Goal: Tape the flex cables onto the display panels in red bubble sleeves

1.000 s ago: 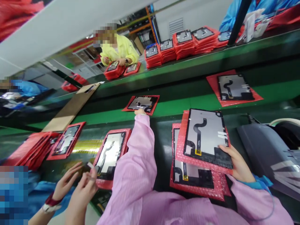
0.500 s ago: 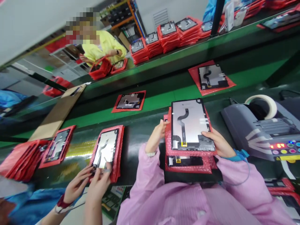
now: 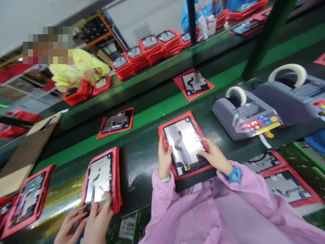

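Between my hands lies a tablet display panel [image 3: 184, 145], its metal back up with a dark S-shaped flex cable and a yellow tab at the near end. Under it is a red bubble-wrap bag [image 3: 162, 130]; how many layers lie below cannot be made out. My left hand [image 3: 165, 156] grips the left edge, thumb on top and fingers partly hidden. At the right edge, my right hand [image 3: 217, 157] is closed on the panel and bag, its thumb lying over the panel's border. Both stand at the near edge of the dark bench [image 3: 139, 152].
Two tape dispensers [image 3: 247, 113] stand to the right. Panels on red bags [image 3: 286, 186] lie low at right. At left, a co-worker's hands [image 3: 88, 217] work over another panel [image 3: 99, 178]. Single panels lie on the green strip [image 3: 157, 108]; red stacks [image 3: 152, 51] line the far shelf.
The view has swung right. The upper panel and bag, earlier held raised and offset over another panel, now lie lined up over it, lower, with both hands at the sides.
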The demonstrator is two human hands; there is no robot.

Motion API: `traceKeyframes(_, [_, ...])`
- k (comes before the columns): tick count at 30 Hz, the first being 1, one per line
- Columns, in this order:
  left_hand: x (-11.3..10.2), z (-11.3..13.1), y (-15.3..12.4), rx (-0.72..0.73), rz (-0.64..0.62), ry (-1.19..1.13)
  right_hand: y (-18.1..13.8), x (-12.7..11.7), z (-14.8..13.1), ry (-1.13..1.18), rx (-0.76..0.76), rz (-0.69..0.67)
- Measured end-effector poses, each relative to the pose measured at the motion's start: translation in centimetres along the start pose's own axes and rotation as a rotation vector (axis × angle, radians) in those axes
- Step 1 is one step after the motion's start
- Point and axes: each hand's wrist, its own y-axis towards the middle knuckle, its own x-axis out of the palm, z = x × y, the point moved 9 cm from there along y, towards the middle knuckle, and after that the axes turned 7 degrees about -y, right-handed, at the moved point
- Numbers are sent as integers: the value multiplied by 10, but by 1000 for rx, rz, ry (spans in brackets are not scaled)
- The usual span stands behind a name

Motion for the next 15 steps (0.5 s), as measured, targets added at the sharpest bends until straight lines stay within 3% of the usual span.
traceKeyframes(3, [7, 1, -2, 2, 6, 103, -24, -11, -16, -163, -80, 170])
traceKeyframes(5, [11, 3, -2, 11, -5, 170, -48, -36, -24, -224, -93, 374])
traceKeyframes(7, [14, 7, -1, 34, -23, 221, -81, -81, -16, -117, -36, 719])
traceKeyframes(9, [14, 11, 1, 54, -35, 257, -116, -126, 13, 134, 67, 1074])
traceKeyframes(10, [13, 13, 1, 60, -37, 268, -125, -141, 32, 270, 133, 1162])
traceKeyframes(11, [12, 14, 2, 63, -38, 276, -125, -151, 48, 387, 195, 1171])
traceKeyframes(13, [10, 15, 1, 69, -33, 283, -111, -161, 69, 525, 287, 1035])
traceKeyframes(15, [10, 16, 0, 73, -21, 282, -99, -163, 70, 547, 319, 908])
